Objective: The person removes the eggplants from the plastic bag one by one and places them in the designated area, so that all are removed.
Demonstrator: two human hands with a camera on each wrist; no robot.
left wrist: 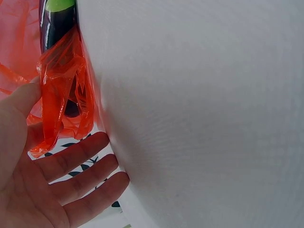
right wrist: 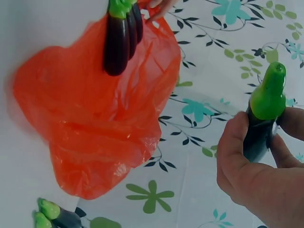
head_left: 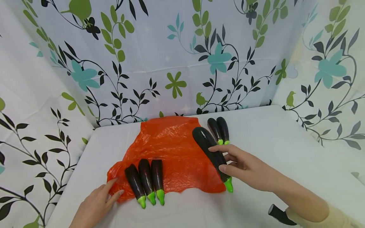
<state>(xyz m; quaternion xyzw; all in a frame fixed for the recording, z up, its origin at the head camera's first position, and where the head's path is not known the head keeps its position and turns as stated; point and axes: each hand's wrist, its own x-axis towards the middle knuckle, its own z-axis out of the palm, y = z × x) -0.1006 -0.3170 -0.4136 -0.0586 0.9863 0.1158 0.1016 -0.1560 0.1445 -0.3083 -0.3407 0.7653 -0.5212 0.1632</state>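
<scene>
My right hand [head_left: 251,167] holds a dark purple eggplant [head_left: 203,141] with a bright green stem end, gripped between thumb and fingers. It slants over the right side of an orange-red plastic bag [head_left: 185,172] lying flat on the white table. Three more eggplants [head_left: 146,179] lie side by side on the bag's near left part, green ends toward me. At the bag's left edge, my left hand [head_left: 94,202] pinches the film between thumb and index finger. The left wrist view shows the other fingers [left wrist: 95,194] of that hand spread out straight beside the table edge.
Two smaller-looking eggplants [head_left: 219,129] lie together on the table [head_left: 271,136] at the back right, beyond my right hand. A leaf-and-flower patterned cloth [head_left: 174,57] hangs behind the table and along its sides. Near my right forearm is a dark cylindrical object [head_left: 280,215].
</scene>
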